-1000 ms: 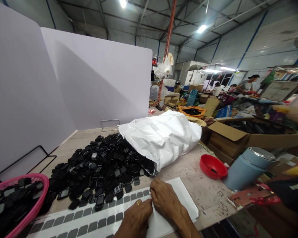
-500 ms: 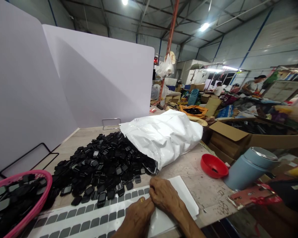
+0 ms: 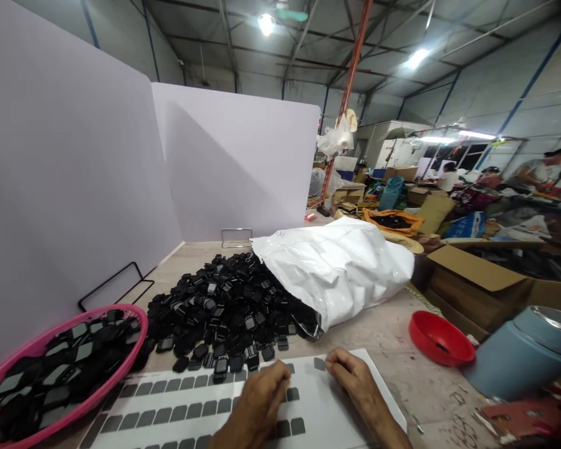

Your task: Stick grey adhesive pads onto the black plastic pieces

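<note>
A white sheet (image 3: 336, 399) with rows of grey rounded-square stickers (image 3: 163, 415) lies on the table in front of me. My right hand (image 3: 353, 377) is over the sheet's right part, thumb and fingertips pinched at the edge of a single grey sticker (image 3: 320, 363). To its left, my left hand (image 3: 264, 396) hovers over or rests on the sticker rows, fingers curled together; what they hold, if anything, is hidden. Just beyond the sheet spreads a heap of small black watch-like pieces (image 3: 215, 305), some lying on the sheet's far edge.
A white plastic bag (image 3: 336, 268) lies behind the heap, its mouth toward the pieces. At left stands a pink basket (image 3: 143, 327) of black pieces. A red bowl (image 3: 439, 340), a blue flask (image 3: 523, 355) and a cardboard box (image 3: 481, 268) are at right. White panels (image 3: 234, 156) border the table.
My hands were close together on the sheet and are now apart. The right hand has a grey sticker at its fingertips. My view has turned left.
</note>
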Demonstrator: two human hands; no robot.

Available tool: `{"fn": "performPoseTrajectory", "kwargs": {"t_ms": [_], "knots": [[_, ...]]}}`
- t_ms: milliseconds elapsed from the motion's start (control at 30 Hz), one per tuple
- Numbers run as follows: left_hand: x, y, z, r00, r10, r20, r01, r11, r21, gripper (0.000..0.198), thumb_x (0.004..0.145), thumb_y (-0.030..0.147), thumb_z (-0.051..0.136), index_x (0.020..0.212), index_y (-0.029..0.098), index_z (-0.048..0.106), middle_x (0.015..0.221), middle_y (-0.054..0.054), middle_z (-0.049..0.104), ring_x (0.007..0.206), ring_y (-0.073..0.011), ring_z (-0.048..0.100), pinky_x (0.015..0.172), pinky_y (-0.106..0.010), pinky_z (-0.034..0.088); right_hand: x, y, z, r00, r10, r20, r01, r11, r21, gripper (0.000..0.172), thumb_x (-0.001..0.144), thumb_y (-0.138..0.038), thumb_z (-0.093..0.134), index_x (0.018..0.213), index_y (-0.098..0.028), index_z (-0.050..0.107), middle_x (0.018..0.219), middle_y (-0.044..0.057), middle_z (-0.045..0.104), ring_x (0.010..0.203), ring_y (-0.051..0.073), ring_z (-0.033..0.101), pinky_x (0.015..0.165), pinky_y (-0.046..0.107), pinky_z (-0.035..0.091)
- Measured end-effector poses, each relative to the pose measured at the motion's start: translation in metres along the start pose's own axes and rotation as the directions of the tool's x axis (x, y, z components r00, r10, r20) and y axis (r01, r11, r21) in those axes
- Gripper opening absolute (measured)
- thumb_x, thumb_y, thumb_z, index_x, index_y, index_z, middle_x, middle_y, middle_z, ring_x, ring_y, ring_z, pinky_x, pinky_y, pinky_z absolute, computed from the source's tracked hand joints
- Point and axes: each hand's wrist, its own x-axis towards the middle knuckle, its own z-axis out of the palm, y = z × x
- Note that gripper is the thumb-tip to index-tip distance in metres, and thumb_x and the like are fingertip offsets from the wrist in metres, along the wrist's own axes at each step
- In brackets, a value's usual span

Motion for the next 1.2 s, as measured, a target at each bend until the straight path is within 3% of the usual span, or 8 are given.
{"fn": "performPoseTrajectory", "kwargs": {"t_ms": [167, 300, 400, 667, 833, 1033, 1100, 1200], "knots": [[-0.024, -0.021, -0.06, 0.937, -0.299, -0.183, 0.336, 0.913, 0.231, 0.023, 0.092, 0.028, 0.034, 0.106, 0.023, 0.052, 0.105, -0.007, 0.065, 0.092, -0.0218, 0.062, 0.078, -0.032, 0.044, -0.021, 0.029, -0.013, 0.991, 0.133, 0.012, -0.134, 0.984, 0.116, 0.024, 0.081, -0.043, 0.048, 0.074, -0.02, 0.051, 0.057, -0.008, 0.028, 0.05, 0.01, 0.026, 0.045, 0.023, 0.022], [-0.031, -0.03, -0.081, 0.855, -0.49, -0.17, 0.518, 0.787, 0.335, 0.033, 0.091, 0.033, 0.037, 0.119, 0.019, 0.048, 0.126, -0.013, 0.06, 0.113, -0.0277, 0.057, 0.089, -0.038, 0.041, -0.029, 0.032, -0.009, 0.986, 0.167, 0.003, -0.166, 0.973, 0.162, 0.027, 0.079, -0.045, 0.05, 0.074, -0.019, 0.053, 0.055, -0.008, 0.027, 0.05, 0.01, 0.026, 0.046, 0.023, 0.021], [-0.026, -0.029, -0.082, 0.83, -0.54, -0.142, 0.552, 0.753, 0.358, 0.033, 0.091, 0.033, 0.035, 0.118, 0.019, 0.049, 0.122, -0.012, 0.062, 0.112, -0.0276, 0.057, 0.088, -0.037, 0.041, -0.03, 0.025, -0.005, 0.987, 0.156, 0.025, -0.158, 0.976, 0.149, 0.026, 0.076, -0.045, 0.051, 0.071, -0.02, 0.053, 0.055, -0.007, 0.029, 0.05, 0.01, 0.027, 0.046, 0.023, 0.022], [-0.012, -0.032, -0.083, 0.875, -0.46, -0.15, 0.473, 0.75, 0.462, 0.016, 0.087, 0.03, 0.039, 0.095, 0.023, 0.052, 0.088, -0.004, 0.068, 0.085, -0.0244, 0.063, 0.067, -0.03, 0.037, -0.036, 0.026, -0.003, 0.993, 0.12, 0.002, -0.12, 0.99, 0.068, 0.025, 0.077, -0.044, 0.05, 0.069, -0.021, 0.056, 0.056, -0.006, 0.033, 0.05, 0.011, 0.032, 0.046, 0.023, 0.026], [-0.002, -0.034, -0.092, 0.839, -0.504, -0.203, 0.544, 0.781, 0.308, 0.011, 0.079, 0.034, 0.048, 0.078, 0.023, 0.047, 0.063, 0.003, 0.056, 0.069, -0.0205, 0.058, 0.059, -0.026, 0.032, -0.037, 0.029, -0.001, 0.991, 0.134, 0.003, -0.134, 0.989, 0.061, 0.026, 0.076, -0.044, 0.05, 0.069, -0.02, 0.056, 0.055, -0.006, 0.035, 0.052, 0.012, 0.034, 0.048, 0.023, 0.028], [0.004, -0.039, -0.091, 0.811, -0.494, -0.313, 0.527, 0.849, 0.027, 0.024, 0.078, 0.042, 0.052, 0.067, 0.022, 0.045, 0.047, 0.008, 0.037, 0.05, -0.014, 0.041, 0.052, -0.024, 0.026, -0.04, 0.021, -0.002, 0.992, 0.126, 0.017, -0.127, 0.978, 0.165, 0.024, 0.075, -0.042, 0.056, 0.071, -0.018, 0.059, 0.055, -0.006, 0.037, 0.051, 0.01, 0.034, 0.048, 0.022, 0.027], [0.005, -0.03, -0.082, 0.806, -0.532, -0.259, 0.477, 0.843, -0.248, 0.03, 0.076, 0.049, 0.056, 0.068, 0.023, 0.043, 0.045, 0.01, 0.035, 0.045, -0.0114, 0.034, 0.049, -0.022, 0.023, -0.043, 0.016, 0.004, 0.986, 0.152, 0.072, -0.167, 0.937, 0.306, 0.026, 0.074, -0.043, 0.061, 0.077, -0.018, 0.062, 0.052, -0.008, 0.036, 0.047, 0.008, 0.031, 0.043, 0.02, 0.023], [0.005, -0.007, -0.057, 0.847, -0.528, -0.058, 0.399, 0.703, -0.589, 0.035, 0.071, 0.052, 0.063, 0.073, 0.023, 0.043, 0.046, 0.01, 0.039, 0.043, -0.0094, 0.032, 0.045, -0.02, 0.021, -0.047, 0.007, 0.023, 0.959, 0.191, 0.209, -0.28, 0.756, 0.592, 0.036, 0.071, -0.045, 0.067, 0.094, -0.017, 0.064, 0.047, -0.011, 0.036, 0.036, 0.004, 0.024, 0.035, 0.018, 0.017]]}}
